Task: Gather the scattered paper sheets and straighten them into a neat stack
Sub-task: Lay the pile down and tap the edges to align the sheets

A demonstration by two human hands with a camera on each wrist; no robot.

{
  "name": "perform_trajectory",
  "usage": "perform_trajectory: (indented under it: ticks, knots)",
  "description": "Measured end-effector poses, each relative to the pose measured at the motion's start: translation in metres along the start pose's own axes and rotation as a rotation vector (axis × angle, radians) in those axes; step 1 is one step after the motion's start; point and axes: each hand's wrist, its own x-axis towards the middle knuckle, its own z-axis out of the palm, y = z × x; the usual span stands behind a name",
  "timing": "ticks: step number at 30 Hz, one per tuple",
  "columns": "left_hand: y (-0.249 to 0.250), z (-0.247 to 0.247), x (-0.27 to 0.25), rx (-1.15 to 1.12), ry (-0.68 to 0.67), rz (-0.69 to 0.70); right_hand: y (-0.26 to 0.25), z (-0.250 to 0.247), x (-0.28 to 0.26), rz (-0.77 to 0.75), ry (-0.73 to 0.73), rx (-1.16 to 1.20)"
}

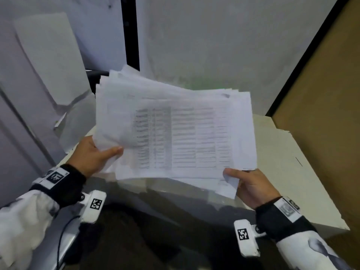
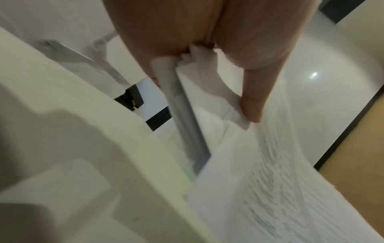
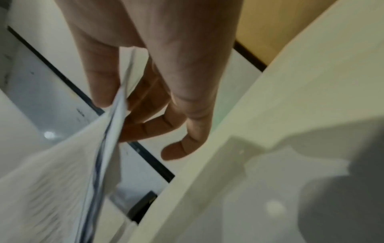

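Head view: the paper sheets (image 1: 175, 133) are up off the white table (image 1: 303, 172), held in the air over its near left part, printed side up and tilted toward you. They are gathered but not squared. Edges fan out at the far left corner of the bundle and along the far edge, and a few sheets hang lower at the near right corner.

Your left hand (image 1: 93, 154) holds the near left corner, thumb (image 1: 113, 151) lying across the top sheet, the fingers out of sight underneath. Left wrist view: thumb clamped down on a buckled corner of paper, so that corner is being creased.

Your right hand (image 1: 251, 187) holds the near right corner, thumb on top. Right wrist view: paper pinched between thumb and fingers (image 3: 145, 128), which curl under the bundle; the little finger hangs free of it.

For the step in hand, likely squaring up: ease both grips so the sheets can slide, turn the bundle upright with one long edge down, and tap it on the table. Then turn it and tap a short edge. Hold loosely at the sides, not the corners, or the fanned sheets stay locked. Watch the low sheets at the near right corner; they look the likeliest to slip.

Both wrists are low and near your body, palms turned inward.

More loose paper (image 1: 58, 78) leans against the wall beyond the table's left edge.
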Motion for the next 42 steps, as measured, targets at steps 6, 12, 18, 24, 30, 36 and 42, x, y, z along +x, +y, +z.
perform_trajectory:
  ticks: [6, 12, 18, 24, 30, 36, 42]
  knots:
    - [0.020, 0.043, 0.047, -0.244, 0.064, 0.073, -0.053, -0.033, 0.010, -0.077, -0.089, -0.006]
    - [0.008, 0.086, 0.055, -0.285, 0.037, 0.009, -0.059, -0.050, 0.021, -0.190, 0.019, -0.273]
    - [-0.003, 0.104, 0.037, -0.348, -0.092, -0.223, -0.047, -0.066, 0.022, -0.188, 0.054, -0.384]
    - [-0.006, 0.093, 0.049, -0.212, -0.107, -0.179, -0.036, -0.069, 0.020, -0.139, 0.042, -0.418]
    - [0.009, 0.082, 0.062, -0.226, -0.132, -0.076, -0.031, -0.071, 0.027, -0.187, 0.093, -0.355]
    - [0.005, 0.090, 0.057, -0.308, -0.163, -0.082, -0.017, -0.061, 0.034, -0.229, 0.082, -0.378]
    - [0.031, 0.084, 0.075, -0.363, -0.079, 0.032, -0.050, -0.060, 0.038, -0.378, 0.154, -0.347]
